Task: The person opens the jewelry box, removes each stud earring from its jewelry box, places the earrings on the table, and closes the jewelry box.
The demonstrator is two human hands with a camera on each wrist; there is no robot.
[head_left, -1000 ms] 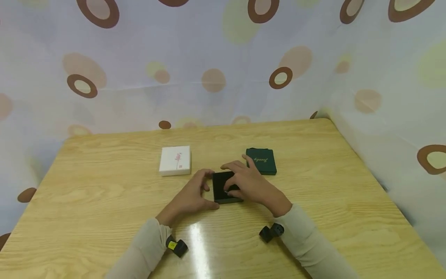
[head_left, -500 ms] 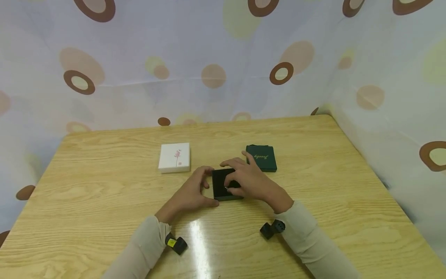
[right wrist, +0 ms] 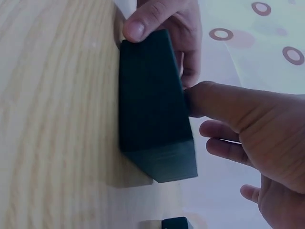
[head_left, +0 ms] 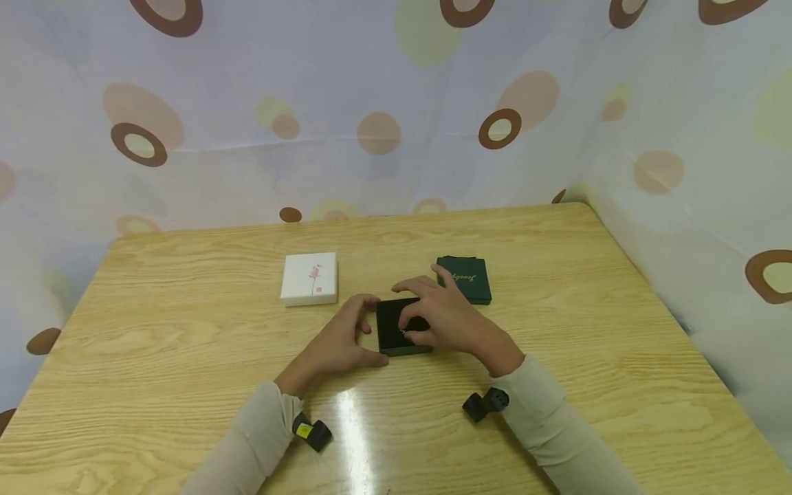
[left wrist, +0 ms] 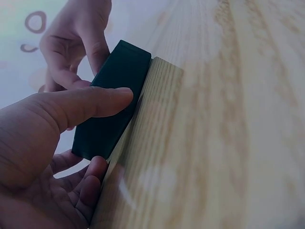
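Near the middle of the table, a small dark green jewelry box sits uncovered with a black insert. My left hand holds its left side, the thumb along the front wall in the left wrist view and the fingers toward the back. Over the insert, my right hand has thumb and index finger pinched on a tiny silvery piece of jewelry; its exact kind is too small to tell. The right hand's other fingers are raised. In the right wrist view, the box wall hides that pinch.
Behind the right hand lies a dark green lid with gold lettering, partly covered by the fingers. A white box with a pink flower print stands back left. Patterned cloth hangs along the far edge of the wooden table.
The head view has tilted slightly, shifting everything a little upward. Both hands keep nearly the same pose at the box; the right thumb and index finger stay at the silvery piece.
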